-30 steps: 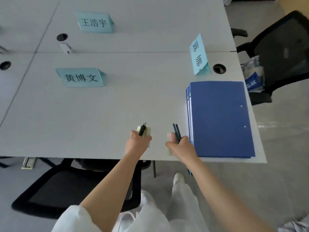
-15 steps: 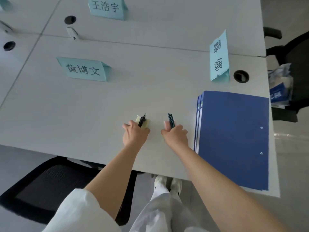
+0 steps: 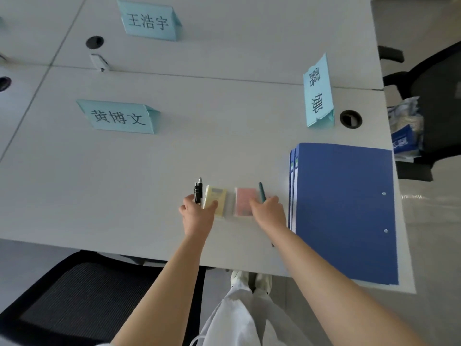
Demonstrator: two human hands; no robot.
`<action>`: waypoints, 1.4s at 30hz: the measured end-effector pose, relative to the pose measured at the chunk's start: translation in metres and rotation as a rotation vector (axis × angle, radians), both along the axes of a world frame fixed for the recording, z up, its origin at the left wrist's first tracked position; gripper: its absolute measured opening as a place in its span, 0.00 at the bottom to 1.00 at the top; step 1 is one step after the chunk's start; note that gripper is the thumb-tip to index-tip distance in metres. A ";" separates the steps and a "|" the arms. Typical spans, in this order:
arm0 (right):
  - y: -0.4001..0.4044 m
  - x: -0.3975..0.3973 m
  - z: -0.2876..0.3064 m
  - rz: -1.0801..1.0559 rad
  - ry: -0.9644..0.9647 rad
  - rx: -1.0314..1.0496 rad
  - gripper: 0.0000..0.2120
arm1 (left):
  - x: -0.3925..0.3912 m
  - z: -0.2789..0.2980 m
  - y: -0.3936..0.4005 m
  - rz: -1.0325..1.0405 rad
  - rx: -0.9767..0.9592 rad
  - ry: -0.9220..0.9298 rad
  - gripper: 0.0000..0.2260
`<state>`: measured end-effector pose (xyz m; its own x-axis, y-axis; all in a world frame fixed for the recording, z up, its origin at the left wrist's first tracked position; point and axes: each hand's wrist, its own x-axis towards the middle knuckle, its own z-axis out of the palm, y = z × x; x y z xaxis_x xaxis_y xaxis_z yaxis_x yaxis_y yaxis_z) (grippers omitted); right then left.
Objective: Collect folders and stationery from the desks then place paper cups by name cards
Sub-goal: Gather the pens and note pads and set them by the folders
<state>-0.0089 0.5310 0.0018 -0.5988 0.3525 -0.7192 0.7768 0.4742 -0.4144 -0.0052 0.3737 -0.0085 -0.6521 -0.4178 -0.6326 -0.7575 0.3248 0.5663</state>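
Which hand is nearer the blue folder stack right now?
Right. The right hand sits just beside the near-left edge of the blue folder stack, holding a teal pen. The left hand is farther off, beyond the pink pad and the yellow pad.

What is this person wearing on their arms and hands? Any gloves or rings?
Nothing that shows: the left hand and right hand are bare, with no gloves, rings or watch visible. Both forearms are uncovered. A white sleeve edge appears only at the bottom by the left arm.
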 end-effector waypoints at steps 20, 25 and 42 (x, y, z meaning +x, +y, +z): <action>0.050 -0.002 0.020 -0.233 0.079 -0.177 0.08 | -0.033 0.004 0.118 -0.365 0.332 -0.282 0.09; 0.054 0.005 0.031 -0.203 0.103 -0.208 0.14 | -0.027 0.004 0.116 -0.383 0.289 -0.247 0.14; 0.225 0.056 0.061 -0.275 0.370 -0.245 0.09 | -0.008 0.067 0.197 -0.216 0.350 0.012 0.09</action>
